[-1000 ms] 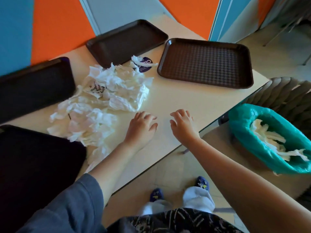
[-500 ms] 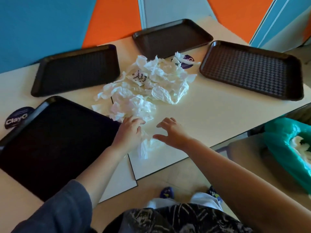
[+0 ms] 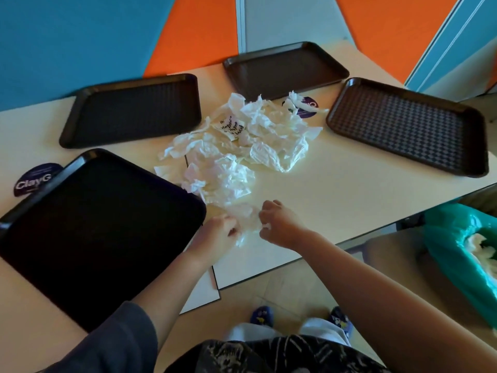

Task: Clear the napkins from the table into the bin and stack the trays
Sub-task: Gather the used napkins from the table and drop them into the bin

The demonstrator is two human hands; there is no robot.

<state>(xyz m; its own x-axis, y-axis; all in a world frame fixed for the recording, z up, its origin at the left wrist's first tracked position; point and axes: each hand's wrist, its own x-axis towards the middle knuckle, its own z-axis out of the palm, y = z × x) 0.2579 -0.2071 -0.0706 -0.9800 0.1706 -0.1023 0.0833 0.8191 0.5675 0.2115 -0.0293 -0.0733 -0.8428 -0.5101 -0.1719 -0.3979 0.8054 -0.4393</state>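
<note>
Head view: a pale, smooth counter (image 3: 336, 189) carries four dark rectangular trays with rounded corners and raised rims. The nearest tray (image 3: 88, 230) on the left looks plain black; the right tray (image 3: 408, 127) shows a fine woven-looking grid texture on its floor. The left far tray (image 3: 131, 110) and the back tray (image 3: 285, 68) lie flat near the wall panels of blue, orange and grey.

Between the trays lies a loose heap of crumpled white napkins (image 3: 239, 149), thin, creased and paper-like, one bearing dark handwriting. The heap runs from beside the back tray down toward the near edge of the counter, where its lowest, blurred napkin sits right between the two hands.

The left hand (image 3: 217, 232) lies just beside the corner of the nearest tray, its fingers curled in on the left side of that lowest napkin. The right hand (image 3: 279, 224) meets the same napkin from the right, fingers bent and pinching at its edge. Motion blur hides exactly how firmly either one grips.

Off the counter at the right stands a bin (image 3: 454, 254) lined with a glossy teal bag, with white napkins already inside. A round purple sticker (image 3: 33, 179) with white lettering peeks out beside the nearest tray.
</note>
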